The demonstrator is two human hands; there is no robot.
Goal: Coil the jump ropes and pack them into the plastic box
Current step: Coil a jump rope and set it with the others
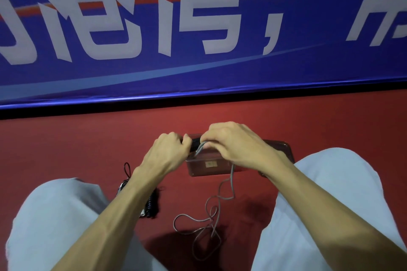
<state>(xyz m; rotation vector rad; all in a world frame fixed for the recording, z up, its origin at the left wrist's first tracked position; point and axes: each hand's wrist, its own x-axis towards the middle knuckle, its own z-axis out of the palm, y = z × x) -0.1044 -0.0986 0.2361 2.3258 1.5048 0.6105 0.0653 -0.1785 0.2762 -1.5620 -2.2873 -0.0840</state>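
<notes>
Left grip [169, 149] and right grip [233, 145] tight around 1 jump rope [232, 174], just above plastic box [198, 170].

A wide-angle head camera looks forward and down, close above the left hand [166, 153] and right hand [237, 145], facing a blue banner [308, 61] across red floor [83, 145].

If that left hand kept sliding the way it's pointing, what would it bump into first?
Probably the right hand, just past the black jump-rope handle the left hand holds; depth is unclear.
</notes>
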